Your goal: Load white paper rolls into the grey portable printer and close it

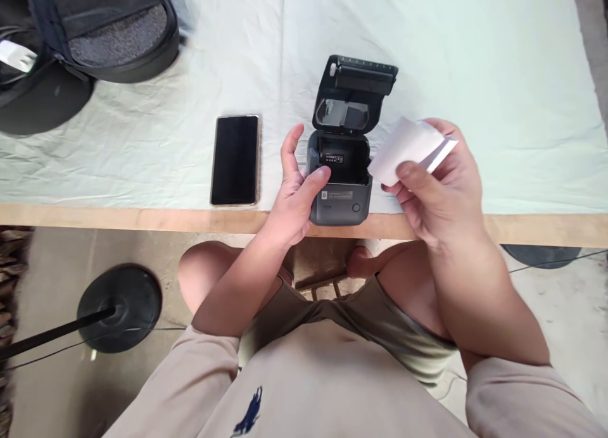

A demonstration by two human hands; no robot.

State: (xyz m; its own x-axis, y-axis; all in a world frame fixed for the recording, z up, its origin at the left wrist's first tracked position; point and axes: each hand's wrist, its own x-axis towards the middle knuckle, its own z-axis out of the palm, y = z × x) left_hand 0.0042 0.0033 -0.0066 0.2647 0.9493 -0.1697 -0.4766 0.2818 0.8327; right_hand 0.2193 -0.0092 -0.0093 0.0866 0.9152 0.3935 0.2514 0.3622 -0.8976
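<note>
A small dark grey printer-like device (346, 204) stands at the table's front edge with its lid (356, 96) tipped up and back. Its inner compartment shows black, with a small label inside. My left hand (301, 191) grips the device's left side, thumb over the rim of the compartment and index finger raised. Just right of the device, my right hand (437, 178) pinches a white paper (408, 150) that is folded or loosely rolled. The paper's left end is close to the device's right rim; whether they touch is hard to tell.
A phone (235, 161) with a dark screen lies left of the device on the pale cloth (475, 58). At the upper left an open black case (137, 52) holds a white plug (18, 56). The wooden table edge (142, 218) runs across in front of me.
</note>
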